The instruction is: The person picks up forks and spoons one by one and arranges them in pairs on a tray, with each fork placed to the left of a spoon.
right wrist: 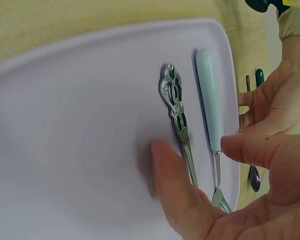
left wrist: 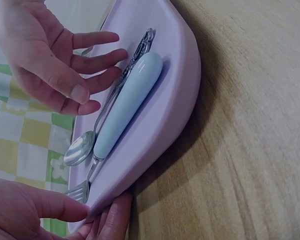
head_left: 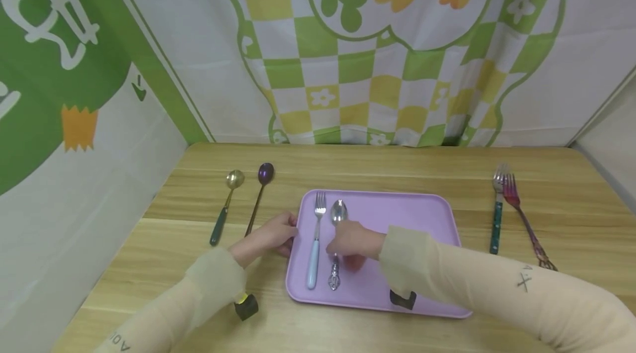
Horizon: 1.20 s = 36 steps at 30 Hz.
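Left hand (head_left: 275, 234) braces lilac rectangular tray (head_left: 397, 215); right hand (head_left: 355, 240) over ornate-handled silver metal spoon (head_left: 339, 211).
Left fingers (left wrist: 117, 215) pinch the tray's left edge; best held lightly so it sits flat. Silver fork with pale-blue handle (head_left: 315, 248) lies just inside. Spoon lies on the tray right of the fork; right fingers (right wrist: 170, 175) wide over it, no grip seen. Looks like lining-up: handle by the slim stem, thumb clear of the fork.

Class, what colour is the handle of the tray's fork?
The fork handle is pale blue, clearest in the left wrist view.
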Motion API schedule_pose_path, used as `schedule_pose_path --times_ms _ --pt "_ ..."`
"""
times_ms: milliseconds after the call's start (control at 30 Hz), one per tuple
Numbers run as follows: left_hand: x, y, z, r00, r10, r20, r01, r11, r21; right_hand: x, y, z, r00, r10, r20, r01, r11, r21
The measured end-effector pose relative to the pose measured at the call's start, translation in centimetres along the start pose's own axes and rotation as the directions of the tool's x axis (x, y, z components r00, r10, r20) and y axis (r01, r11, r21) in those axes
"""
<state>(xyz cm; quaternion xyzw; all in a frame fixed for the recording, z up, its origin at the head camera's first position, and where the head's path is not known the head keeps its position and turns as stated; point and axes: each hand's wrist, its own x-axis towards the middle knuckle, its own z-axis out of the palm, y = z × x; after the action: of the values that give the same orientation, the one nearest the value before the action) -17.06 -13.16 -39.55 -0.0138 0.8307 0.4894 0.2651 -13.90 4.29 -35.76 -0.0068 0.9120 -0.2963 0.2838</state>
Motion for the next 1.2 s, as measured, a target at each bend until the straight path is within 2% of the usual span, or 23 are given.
schedule_pose_path --times_ms 200,433,567,700,800,900,1067,1133,1200 --pt "-0.1 0.1 0.0 1.000 0.011 0.018 -0.011 1.000 -0.010 -0.5 0.3 -0.5 1.000 -0.028 0.000 0.028 0.999 -0.038" --pt "0.1 0.0 0.0 1.000 0.005 0.003 -0.005 1.000 -0.002 -1.2 1.2 -1.3 0.997 -0.074 0.001 0.074 0.994 -0.076" --pt "0.2 -0.1 0.1 1.000 0.000 -0.005 0.000 1.000 -0.008 -1.6 1.8 -1.9 0.991 -0.134 -0.002 0.132 0.981 -0.144" --pt "0.2 -0.1 0.1 1.000 0.000 -0.010 0.000 1.000 -0.001 -1.7 2.4 -2.4 0.976 -0.219 0.017 0.216 0.946 -0.240" --pt "0.2 -0.1 0.1 1.000 -0.003 -0.011 0.003 1.000 0.006 -1.7 3.1 -2.5 0.953 -0.301 0.037 0.297 0.901 -0.316" --pt "0.1 0.0 0.1 1.000 -0.003 -0.016 0.003 1.000 0.013 -1.8 3.9 -2.6 0.921 -0.388 0.045 0.373 0.839 -0.397" --pt "0.1 0.0 0.2 1.000 -0.005 -0.023 0.005 1.000 0.010 -2.0 5.2 -2.9 0.845 -0.529 0.076 0.476 0.681 -0.557" --pt "0.1 0.0 0.2 1.000 -0.005 -0.022 0.005 1.000 0.004 -2.1 5.6 -3.1 0.822 -0.562 0.094 0.498 0.628 -0.598" --pt "0.1 -0.1 0.1 1.000 -0.007 -0.020 0.007 1.000 -0.004 -2.2 6.0 -3.3 0.804 -0.585 0.107 0.512 0.589 -0.625"
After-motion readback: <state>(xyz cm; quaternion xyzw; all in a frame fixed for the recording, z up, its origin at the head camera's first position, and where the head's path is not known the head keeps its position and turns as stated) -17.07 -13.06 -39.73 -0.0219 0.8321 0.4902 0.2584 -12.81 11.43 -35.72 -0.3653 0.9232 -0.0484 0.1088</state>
